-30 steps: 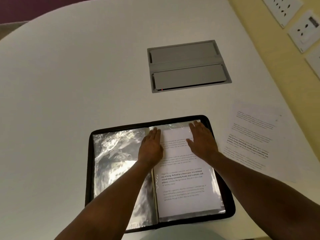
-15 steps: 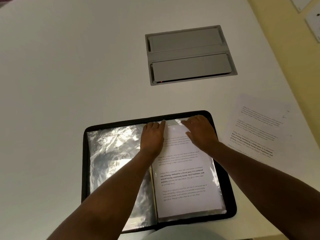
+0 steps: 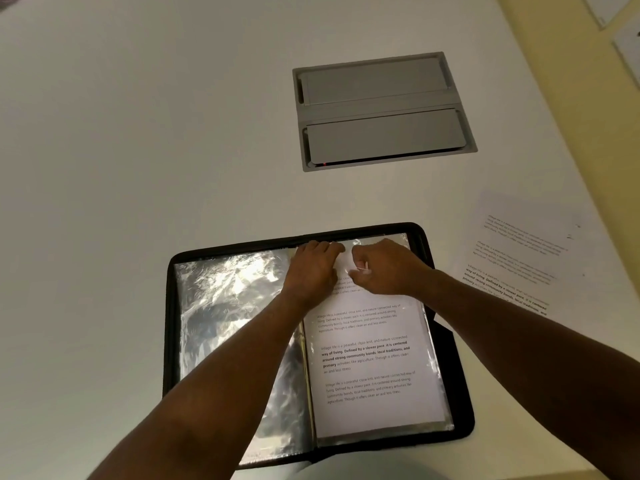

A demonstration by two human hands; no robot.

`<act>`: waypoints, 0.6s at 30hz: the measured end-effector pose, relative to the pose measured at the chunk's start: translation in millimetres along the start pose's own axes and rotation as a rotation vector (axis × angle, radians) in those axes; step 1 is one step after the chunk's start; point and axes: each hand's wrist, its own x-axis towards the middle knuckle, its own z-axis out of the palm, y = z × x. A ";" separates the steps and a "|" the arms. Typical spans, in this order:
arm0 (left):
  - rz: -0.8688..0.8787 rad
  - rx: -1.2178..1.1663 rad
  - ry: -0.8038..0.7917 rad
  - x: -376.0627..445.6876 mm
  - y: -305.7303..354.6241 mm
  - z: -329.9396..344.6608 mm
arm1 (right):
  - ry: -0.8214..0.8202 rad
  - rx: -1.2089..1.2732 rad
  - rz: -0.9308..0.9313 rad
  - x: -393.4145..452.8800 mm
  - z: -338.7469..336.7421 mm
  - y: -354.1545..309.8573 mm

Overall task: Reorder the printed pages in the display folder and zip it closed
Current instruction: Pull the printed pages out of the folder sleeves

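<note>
A black zip display folder (image 3: 169, 341) lies open on the white table (image 3: 138, 133). Its left side shows an empty shiny plastic sleeve (image 3: 228, 327). A printed page (image 3: 370, 362) sits in the right sleeve. My left hand (image 3: 313, 268) rests at the top of the right sleeve near the spine, fingers bent onto the plastic. My right hand (image 3: 384, 268) is beside it with fingers curled, pinching at the sleeve's top opening. A loose printed page (image 3: 519, 258) lies on the table to the right of the folder.
A grey recessed cable hatch (image 3: 381, 112) is set in the table beyond the folder. A yellow wall (image 3: 568, 81) with white sockets runs along the table's right edge.
Both hands have slid up from flat on the page to the sleeve's top edge. The right hand's fingers have curled into a pinch. The view has tilted slightly.
</note>
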 end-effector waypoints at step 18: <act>-0.014 0.000 0.020 -13.7 0.7 -10.2 | -0.364 -0.511 0.226 53.0 -23.4 -18.0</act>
